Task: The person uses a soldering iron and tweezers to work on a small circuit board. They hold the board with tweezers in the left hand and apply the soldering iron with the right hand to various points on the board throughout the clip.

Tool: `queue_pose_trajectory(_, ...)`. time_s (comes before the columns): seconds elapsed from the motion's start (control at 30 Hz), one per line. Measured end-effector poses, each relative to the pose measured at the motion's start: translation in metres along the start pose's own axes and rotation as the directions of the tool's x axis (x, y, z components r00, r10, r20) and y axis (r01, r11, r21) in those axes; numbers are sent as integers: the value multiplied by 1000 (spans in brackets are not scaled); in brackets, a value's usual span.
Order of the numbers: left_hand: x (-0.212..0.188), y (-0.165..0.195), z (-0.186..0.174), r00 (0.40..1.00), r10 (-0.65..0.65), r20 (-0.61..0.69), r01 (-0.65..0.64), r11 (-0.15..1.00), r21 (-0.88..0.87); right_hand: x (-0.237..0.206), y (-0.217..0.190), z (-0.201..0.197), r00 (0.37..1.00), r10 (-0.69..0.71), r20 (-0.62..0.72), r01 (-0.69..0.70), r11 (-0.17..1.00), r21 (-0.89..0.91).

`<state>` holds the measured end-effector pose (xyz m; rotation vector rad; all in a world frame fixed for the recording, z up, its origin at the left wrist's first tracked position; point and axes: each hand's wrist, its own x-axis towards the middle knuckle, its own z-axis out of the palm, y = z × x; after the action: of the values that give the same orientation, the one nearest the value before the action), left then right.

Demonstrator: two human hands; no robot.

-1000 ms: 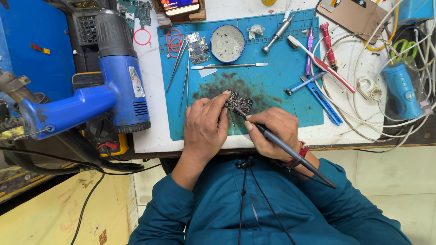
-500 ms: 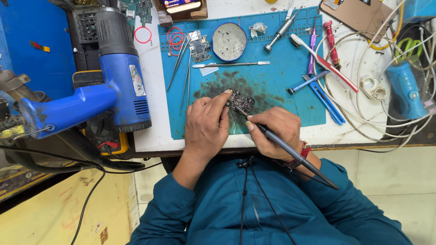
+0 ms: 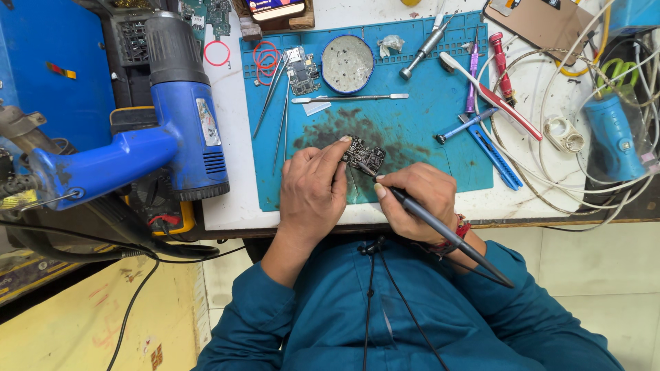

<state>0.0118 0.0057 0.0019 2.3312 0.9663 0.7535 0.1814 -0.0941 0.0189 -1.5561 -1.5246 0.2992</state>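
Observation:
A small dark circuit board [image 3: 364, 152] lies on the stained blue work mat [image 3: 412, 130]. My left hand [image 3: 313, 189] rests on the mat and pins the board's left edge with its fingertips. My right hand [image 3: 418, 199] grips a dark soldering iron [image 3: 440, 230] like a pen, its tip touching the board's near side. The iron's handle runs back over my right wrist.
A blue hot-air gun [image 3: 172, 144] stands at the left of the mat. Tweezers [image 3: 275, 93], a second circuit board [image 3: 302, 69], a round tin [image 3: 348, 63], a screwdriver [image 3: 426, 45], a toothbrush [image 3: 491, 96] and white cables [image 3: 550, 172] lie around the mat.
Both hands stay on the board; the soldering iron tip has shifted only slightly along it. Nothing else has moved.

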Motion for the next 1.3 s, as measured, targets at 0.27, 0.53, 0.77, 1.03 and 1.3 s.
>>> queue_pose_trajectory(0.27,0,0,-1,1000,2,2,-2,1000,-4,1,-1,0,1000,-1,2,1,1000,-10)
queue_pose_trajectory(0.53,0,-1,0,1000,4,-2,-4,1000,4,2,-1,1,1000,-17,-1,17,1000,-10)
queue_pose_trajectory(0.77,0,0,1,1000,0,1,0,1000,-2,3,-2,0,1000,-18,9,18,1000,-19)
queue_pose_trajectory(1.03,0,0,0,1000,-1,6,1,1000,0,3,-1,1,1000,-21,0,21,1000,-22)
queue_pose_trajectory(1.3,0,-1,0,1000,-4,8,4,1000,2,3,-1,1,1000,9,-14,-9,1000,-21)
